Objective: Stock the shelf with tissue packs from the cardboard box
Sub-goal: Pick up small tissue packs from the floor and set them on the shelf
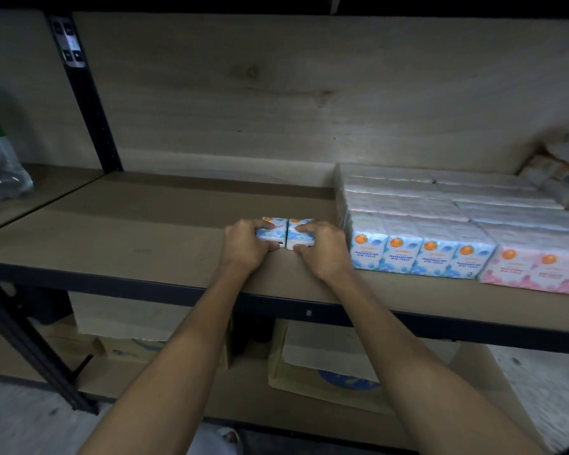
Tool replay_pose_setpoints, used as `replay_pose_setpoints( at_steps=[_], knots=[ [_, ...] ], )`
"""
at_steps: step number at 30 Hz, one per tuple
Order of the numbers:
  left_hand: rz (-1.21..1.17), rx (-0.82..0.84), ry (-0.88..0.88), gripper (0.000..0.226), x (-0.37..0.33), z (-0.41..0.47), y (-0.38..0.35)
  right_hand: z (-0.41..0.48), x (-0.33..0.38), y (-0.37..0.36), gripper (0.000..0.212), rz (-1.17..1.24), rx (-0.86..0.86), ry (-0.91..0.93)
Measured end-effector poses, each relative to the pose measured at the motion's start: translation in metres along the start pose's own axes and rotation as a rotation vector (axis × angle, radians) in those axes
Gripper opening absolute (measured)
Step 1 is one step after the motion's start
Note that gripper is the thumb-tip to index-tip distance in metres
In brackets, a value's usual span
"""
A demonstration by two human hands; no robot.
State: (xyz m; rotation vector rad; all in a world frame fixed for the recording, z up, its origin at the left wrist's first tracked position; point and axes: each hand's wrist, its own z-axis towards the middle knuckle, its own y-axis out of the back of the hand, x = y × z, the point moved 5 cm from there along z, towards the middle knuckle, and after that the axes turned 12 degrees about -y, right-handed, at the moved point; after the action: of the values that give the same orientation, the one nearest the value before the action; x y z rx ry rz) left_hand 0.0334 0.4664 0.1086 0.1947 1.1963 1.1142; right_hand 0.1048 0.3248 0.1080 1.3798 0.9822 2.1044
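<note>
Two small blue-and-white tissue packs lie side by side on the brown shelf board (128,231), near its front edge. My left hand (245,249) grips the left tissue pack (272,232), and my right hand (322,249) grips the right tissue pack (295,237). The two packs touch each other. Just to the right stands a block of stocked blue tissue packs (418,251), several wide and several deep, with pink tissue packs (539,270) beside them. A cardboard box (322,379) sits on the lower shelf under my right arm.
A black shelf upright (89,103) rises at the back left. Clear plastic bottles (0,159) stand on the neighbouring shelf at far left. More boxes (125,343) sit on the lower shelf. Loose packs (559,172) pile at the back right. Bare board lies left of my hands.
</note>
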Motion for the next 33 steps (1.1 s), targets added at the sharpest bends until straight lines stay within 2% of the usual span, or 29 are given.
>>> replay_pose_setpoints(
  at_steps=[33],
  knots=[
    [0.014, -0.012, -0.027, 0.044, 0.009, 0.012, -0.009, 0.015, -0.001, -0.007, 0.042, -0.004, -0.056, 0.037]
  ],
)
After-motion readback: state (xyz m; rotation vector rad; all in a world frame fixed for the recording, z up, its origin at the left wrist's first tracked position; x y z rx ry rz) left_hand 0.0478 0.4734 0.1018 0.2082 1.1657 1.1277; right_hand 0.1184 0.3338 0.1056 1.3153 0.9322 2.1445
